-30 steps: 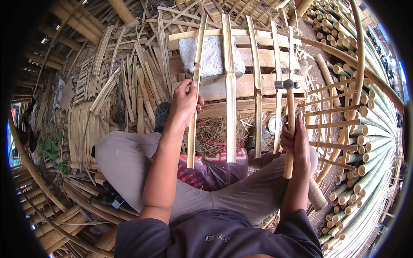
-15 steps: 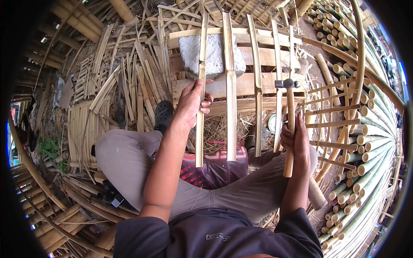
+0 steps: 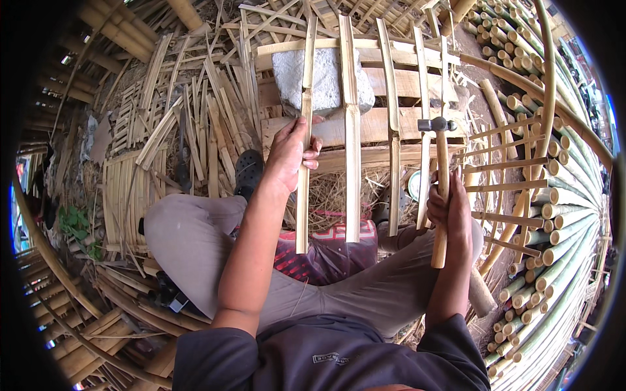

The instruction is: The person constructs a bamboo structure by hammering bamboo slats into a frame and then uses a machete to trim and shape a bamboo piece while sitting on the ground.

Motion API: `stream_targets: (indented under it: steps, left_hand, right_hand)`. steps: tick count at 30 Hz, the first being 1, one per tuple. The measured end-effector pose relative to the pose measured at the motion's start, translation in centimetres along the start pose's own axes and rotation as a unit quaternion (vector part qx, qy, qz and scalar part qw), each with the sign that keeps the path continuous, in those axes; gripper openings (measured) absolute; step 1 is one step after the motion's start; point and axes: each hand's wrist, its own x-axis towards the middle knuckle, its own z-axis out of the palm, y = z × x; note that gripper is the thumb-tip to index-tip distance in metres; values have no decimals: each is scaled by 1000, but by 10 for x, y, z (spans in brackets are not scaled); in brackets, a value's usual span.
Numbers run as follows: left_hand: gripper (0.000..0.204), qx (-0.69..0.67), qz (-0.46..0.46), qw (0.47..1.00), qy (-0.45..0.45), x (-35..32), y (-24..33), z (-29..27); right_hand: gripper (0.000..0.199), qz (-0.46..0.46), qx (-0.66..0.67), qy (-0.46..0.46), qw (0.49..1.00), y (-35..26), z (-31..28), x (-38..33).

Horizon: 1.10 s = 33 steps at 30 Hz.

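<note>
My left hand (image 3: 291, 154) grips a long split bamboo slat (image 3: 303, 195), the leftmost of several slats laid lengthwise over wooden crossboards (image 3: 404, 81). Beside it to the right lies a second slat (image 3: 352, 176), then two more. My right hand (image 3: 450, 212) holds a hammer (image 3: 440, 189) upright by its wooden handle, its metal head (image 3: 435, 124) level with the crossboards. A grey stone block (image 3: 324, 81) rests on the boards under the slats' far ends. My crossed legs lie beneath the slats' near ends.
Loose bamboo strips (image 3: 195, 124) are heaped at the left and far side. Stacked green bamboo poles (image 3: 561, 221) line the right, with a curved pole (image 3: 548, 85) arching over them. A black sandal (image 3: 248, 171) lies on straw. A small ladder-like bamboo frame (image 3: 502, 189) stands right of the hammer.
My left hand has slid the leftmost slat rightward and farther up the boards, closer to the second slat. The right hand and hammer have stayed put.
</note>
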Motion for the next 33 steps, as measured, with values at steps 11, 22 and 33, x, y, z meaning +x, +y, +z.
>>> stream_targets:
  steps: [11,22,33]
  left_hand:
    - [31,-42,-17,999,-4,2,-7,11]
    - [33,-24,4,1000,-2,10,-22,16]
    - [33,-19,4,1000,0,9,-20,14]
  right_hand:
    - [45,7,18,-8,1000,2,-3,2]
    - [45,-3,15,-13,1000,4,-4,2]
    - [46,-2,16,-24,1000,7,-3,2]
